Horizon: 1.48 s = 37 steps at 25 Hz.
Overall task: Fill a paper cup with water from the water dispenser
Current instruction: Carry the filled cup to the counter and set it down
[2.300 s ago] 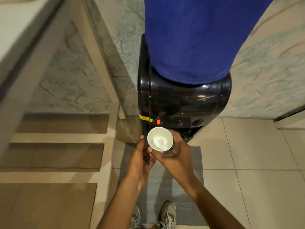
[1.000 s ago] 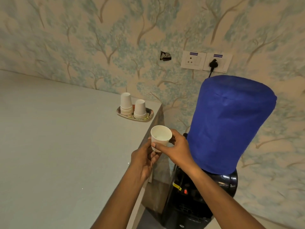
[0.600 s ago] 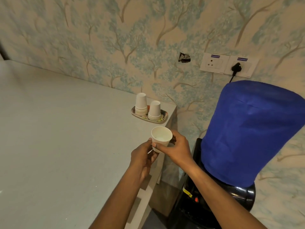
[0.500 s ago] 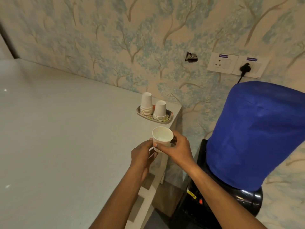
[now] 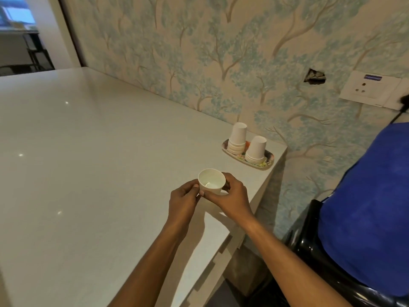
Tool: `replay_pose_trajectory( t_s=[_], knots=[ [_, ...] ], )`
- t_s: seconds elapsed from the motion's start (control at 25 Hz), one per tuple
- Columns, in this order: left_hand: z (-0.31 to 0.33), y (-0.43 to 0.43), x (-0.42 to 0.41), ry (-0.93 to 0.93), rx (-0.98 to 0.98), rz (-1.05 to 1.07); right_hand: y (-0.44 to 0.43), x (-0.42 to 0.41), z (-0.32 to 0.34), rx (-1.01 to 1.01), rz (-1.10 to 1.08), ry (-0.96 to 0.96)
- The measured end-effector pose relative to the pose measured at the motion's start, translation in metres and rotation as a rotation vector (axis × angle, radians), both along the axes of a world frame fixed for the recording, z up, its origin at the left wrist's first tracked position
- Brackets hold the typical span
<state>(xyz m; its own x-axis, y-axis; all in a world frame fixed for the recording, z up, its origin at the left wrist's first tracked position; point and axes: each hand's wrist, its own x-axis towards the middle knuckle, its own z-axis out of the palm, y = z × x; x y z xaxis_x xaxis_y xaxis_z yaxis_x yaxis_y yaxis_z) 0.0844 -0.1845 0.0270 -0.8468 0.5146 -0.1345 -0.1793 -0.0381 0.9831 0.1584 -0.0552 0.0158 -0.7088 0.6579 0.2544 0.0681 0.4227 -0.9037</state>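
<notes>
Head view: Your right hand (image 5: 230,197) is curled around the paper cup (image 5: 211,181), thumb across the near wall and fingers wrapped behind the far side. Your left hand (image 5: 183,201) is nearly closed, its fingertips pressed against the cup's left wall near the base. The cup is upright, tilted slightly toward you, and sits over the white counter (image 5: 88,173) near its right end; contact with the counter surface cannot be confirmed. A small amount of clear water lies in the bottom of the cup. Behind it, against the wall, a patterned tray (image 5: 265,166) holds two stacks of inverted paper cups (image 5: 237,138). The water dispenser (image 5: 309,240), black with a blue-covered bottle (image 5: 365,207), stands beside the counter at the right edge.
</notes>
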Motion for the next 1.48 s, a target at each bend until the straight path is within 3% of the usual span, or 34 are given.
replay_pose_trajectory(
  t_s=[0.64,1.48],
  knots=[
    [-0.023,-0.049,-0.041,0.027,-0.136,0.150,-0.048,-0.056,-0.020,-0.078,0.139,-0.033],
    [-0.032,-0.049,-0.041,0.026,-0.096,0.154,-0.047,-0.057,-0.034,-0.020,0.165,-0.163]
  ],
)
